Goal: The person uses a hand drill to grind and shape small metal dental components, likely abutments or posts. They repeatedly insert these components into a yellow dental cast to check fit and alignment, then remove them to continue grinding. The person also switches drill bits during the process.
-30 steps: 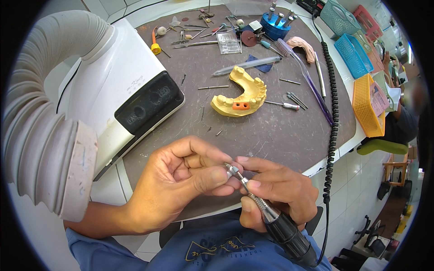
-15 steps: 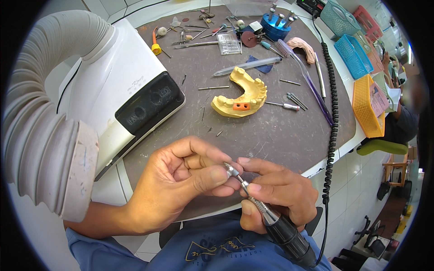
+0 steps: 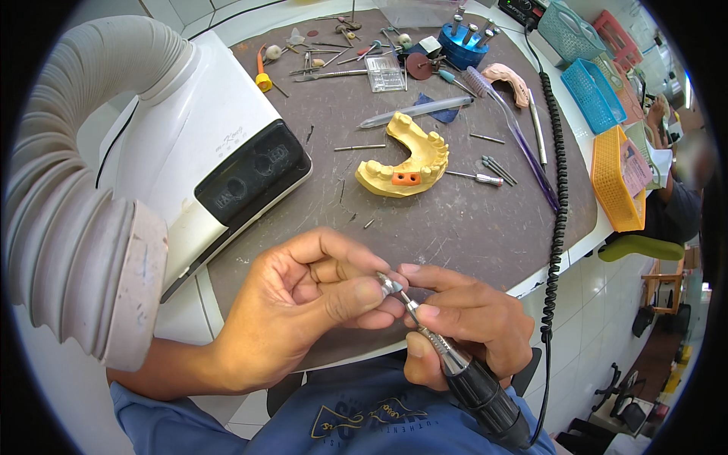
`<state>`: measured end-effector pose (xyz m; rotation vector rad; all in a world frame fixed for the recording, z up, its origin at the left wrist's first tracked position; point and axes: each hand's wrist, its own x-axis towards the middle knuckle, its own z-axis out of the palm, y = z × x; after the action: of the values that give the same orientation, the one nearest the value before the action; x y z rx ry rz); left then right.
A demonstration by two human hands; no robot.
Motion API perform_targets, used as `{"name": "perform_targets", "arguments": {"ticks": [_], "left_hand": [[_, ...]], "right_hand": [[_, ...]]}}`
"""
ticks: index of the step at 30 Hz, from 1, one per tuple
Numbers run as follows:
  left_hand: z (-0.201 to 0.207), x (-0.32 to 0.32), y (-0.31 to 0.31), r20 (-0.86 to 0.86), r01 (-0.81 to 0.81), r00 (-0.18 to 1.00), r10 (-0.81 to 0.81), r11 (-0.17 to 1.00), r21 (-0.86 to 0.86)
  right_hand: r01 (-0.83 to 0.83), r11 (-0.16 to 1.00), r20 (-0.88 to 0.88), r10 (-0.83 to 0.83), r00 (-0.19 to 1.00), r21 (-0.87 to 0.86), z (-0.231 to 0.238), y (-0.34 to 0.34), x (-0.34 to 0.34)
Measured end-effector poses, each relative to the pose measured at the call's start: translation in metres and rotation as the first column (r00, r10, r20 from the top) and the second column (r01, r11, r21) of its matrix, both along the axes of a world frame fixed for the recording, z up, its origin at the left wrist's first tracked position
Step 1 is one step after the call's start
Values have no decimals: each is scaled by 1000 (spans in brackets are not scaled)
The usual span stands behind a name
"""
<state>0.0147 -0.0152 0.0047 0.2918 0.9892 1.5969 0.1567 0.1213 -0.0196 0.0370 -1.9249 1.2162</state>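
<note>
Between the thumb and fingers of my left hand [image 3: 311, 292] is a small silvery metal dental piece [image 3: 389, 285], partly hidden by the fingertips. My right hand [image 3: 474, 318] grips a dental handpiece [image 3: 478, 390] with a black body and metal nose, held like a pen and slanting up to the left. Its thin bit meets or nearly meets the metal piece; exact contact is too small to tell. Beyond both hands, a yellow dental model [image 3: 413, 163] with an orange two-holed insert lies on the brown work mat [image 3: 288, 235].
A white box-shaped unit [image 3: 220, 144] with a ribbed grey hose [image 3: 68, 114] stands at left. Burs, a plastic pen-like tube [image 3: 415, 111], a purple toothbrush [image 3: 516, 129] and a blue bur stand [image 3: 462, 47] lie farther back. A coiled black cord [image 3: 560, 205] runs down the right, near baskets [image 3: 618, 178].
The metal piece has turned slightly in my left fingertips, and the handpiece's bit has drawn back a little from it. Both hands otherwise keep their places.
</note>
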Motion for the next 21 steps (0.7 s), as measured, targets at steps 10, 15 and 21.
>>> {"name": "perform_targets", "arguments": {"ticks": [10, 15, 21], "left_hand": [[2, -1, 1, -17, -13, 1000, 13, 999, -37], [1, -2, 1, -12, -1, 1000, 1, 999, -38], [1, -2, 0, -12, 5, 1000, -6, 999, -49]], "right_hand": [[26, 994, 45, -21, 999, -109, -2, 3, 7], [23, 997, 52, -19, 998, -78, -1, 3, 5], [32, 997, 52, -28, 998, -68, -1, 2, 2]]}}
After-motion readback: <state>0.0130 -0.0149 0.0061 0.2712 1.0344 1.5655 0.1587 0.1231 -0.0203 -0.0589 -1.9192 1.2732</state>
